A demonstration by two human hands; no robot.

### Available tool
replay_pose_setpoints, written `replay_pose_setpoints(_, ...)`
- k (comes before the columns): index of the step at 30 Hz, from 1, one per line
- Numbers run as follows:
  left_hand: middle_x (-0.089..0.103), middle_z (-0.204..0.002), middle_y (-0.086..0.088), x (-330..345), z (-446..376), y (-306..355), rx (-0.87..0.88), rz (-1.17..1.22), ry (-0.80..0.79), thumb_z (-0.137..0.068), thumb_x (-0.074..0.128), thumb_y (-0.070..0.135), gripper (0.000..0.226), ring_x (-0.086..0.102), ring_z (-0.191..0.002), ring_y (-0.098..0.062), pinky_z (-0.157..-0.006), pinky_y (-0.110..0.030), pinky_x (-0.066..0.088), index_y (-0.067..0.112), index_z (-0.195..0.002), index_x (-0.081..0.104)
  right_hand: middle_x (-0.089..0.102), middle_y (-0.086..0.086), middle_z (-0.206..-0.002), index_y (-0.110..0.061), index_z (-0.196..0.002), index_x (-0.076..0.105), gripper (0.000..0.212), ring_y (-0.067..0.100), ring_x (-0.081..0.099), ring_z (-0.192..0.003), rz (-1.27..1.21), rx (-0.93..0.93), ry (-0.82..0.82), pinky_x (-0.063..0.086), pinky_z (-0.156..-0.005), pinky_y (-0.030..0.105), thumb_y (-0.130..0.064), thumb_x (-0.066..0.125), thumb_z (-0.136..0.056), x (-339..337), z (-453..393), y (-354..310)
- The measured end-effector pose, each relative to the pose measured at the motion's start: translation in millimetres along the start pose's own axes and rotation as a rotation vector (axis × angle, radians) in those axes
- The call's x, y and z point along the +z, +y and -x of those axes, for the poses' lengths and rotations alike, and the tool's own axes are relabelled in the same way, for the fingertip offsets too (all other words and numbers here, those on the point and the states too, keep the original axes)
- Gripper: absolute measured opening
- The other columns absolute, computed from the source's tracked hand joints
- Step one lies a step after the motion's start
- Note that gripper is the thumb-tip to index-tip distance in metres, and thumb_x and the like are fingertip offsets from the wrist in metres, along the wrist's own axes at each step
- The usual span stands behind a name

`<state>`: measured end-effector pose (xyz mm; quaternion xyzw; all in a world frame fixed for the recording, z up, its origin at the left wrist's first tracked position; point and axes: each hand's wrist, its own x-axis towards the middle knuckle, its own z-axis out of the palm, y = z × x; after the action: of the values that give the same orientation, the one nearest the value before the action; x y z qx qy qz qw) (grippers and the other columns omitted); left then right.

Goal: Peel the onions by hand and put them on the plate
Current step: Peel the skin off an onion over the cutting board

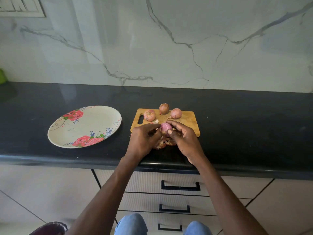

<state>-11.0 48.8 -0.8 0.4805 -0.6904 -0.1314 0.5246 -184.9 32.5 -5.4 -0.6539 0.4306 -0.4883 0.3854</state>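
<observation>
over cutting board (186,122), both hands grip half-peeled onion (166,127), left (144,141) pinching skin, right (184,139) cupping

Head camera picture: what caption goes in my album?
Both hands peel an onion near a flowery plate.

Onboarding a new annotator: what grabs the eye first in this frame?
Both hands, the left hand and right hand, hold a half-peeled onion over the cutting board's near edge, loose skins beneath. Three unpeeled onions sit along the board's far edge. The rose-patterned plate lies left.
</observation>
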Motion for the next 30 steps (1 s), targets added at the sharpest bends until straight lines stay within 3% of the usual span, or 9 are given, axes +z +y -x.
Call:
replay_pose_setpoints(7,0.074,-0.114,-0.008,1,1,-4,0.153,-0.123,-0.068,-0.097,0.066,0.017,0.025,0.07,-0.099,-0.017,-0.084,-0.036,0.059,0.006,-0.119,0.072,0.064,-0.007,-0.136,-0.021,-0.136,0.063,0.038,0.007,0.059,-0.125,-0.027,0.015,-0.012,0.053,-0.102,0.033,-0.019,0.065,-0.098,-1,0,-1)
replay_pose_setpoints(12,0.075,-0.104,-0.011,1,6,1,0.199,-0.187,-0.065,-0.095,0.063,0.02,0.025,0.071,-0.088,-0.022,-0.073,-0.039,0.059,0.003,-0.111,0.074,0.068,-0.007,-0.129,-0.021,-0.133,0.066,0.041,0.011,0.062,-0.121,0.002,0.013,-0.044,0.055,-0.101,0.042,-0.025,0.073,-0.092,-1,0,0)
replay_pose_setpoints(16,0.075,-0.102,-0.011,3,6,0,0.216,-0.246,-0.049,-0.095,0.061,0.024,0.028,0.072,-0.083,-0.022,-0.067,-0.037,0.06,0.003,-0.11,0.073,0.072,-0.003,-0.116,-0.018,-0.122,0.069,0.029,0.017,0.068,-0.11,-0.04,-0.002,-0.046,0.059,-0.091,0.044,-0.019,0.072,-0.093,-1,2,-4)
replay_pose_setpoints(20,0.075,-0.101,-0.01,4,8,1,0.228,-0.241,-0.039,-0.096,0.058,0.03,0.033,0.072,-0.081,-0.02,-0.066,-0.034,0.059,0.004,-0.11,0.073,0.074,0.005,-0.105,-0.012,-0.11,0.072,0.019,0.022,0.072,-0.098,-0.153,0.0,-0.045,0.061,-0.078,0.035,-0.008,0.072,-0.091,-2,5,-12)
replay_pose_setpoints(24,0.074,-0.092,-0.008,2,6,2,0.184,-0.184,-0.018,-0.096,0.057,0.03,0.032,0.067,-0.075,-0.017,-0.066,-0.034,0.056,0.004,-0.103,0.074,0.075,0.004,-0.103,-0.013,-0.106,0.073,0.019,0.019,0.072,-0.096,-0.172,0.01,-0.041,0.059,-0.075,0.027,-0.004,0.073,-0.089,-2,6,-17)
replay_pose_setpoints(30,0.072,-0.081,-0.006,0,1,3,0.041,-0.111,0.058,-0.093,0.069,0.01,0.009,0.066,-0.068,-0.018,-0.065,-0.033,0.053,0.003,-0.092,0.074,0.075,0.005,-0.103,-0.009,-0.106,0.07,0.022,0.021,0.071,-0.1,-0.19,0.026,-0.029,0.058,-0.082,0.028,0.0,0.07,-0.085,-2,5,-13)
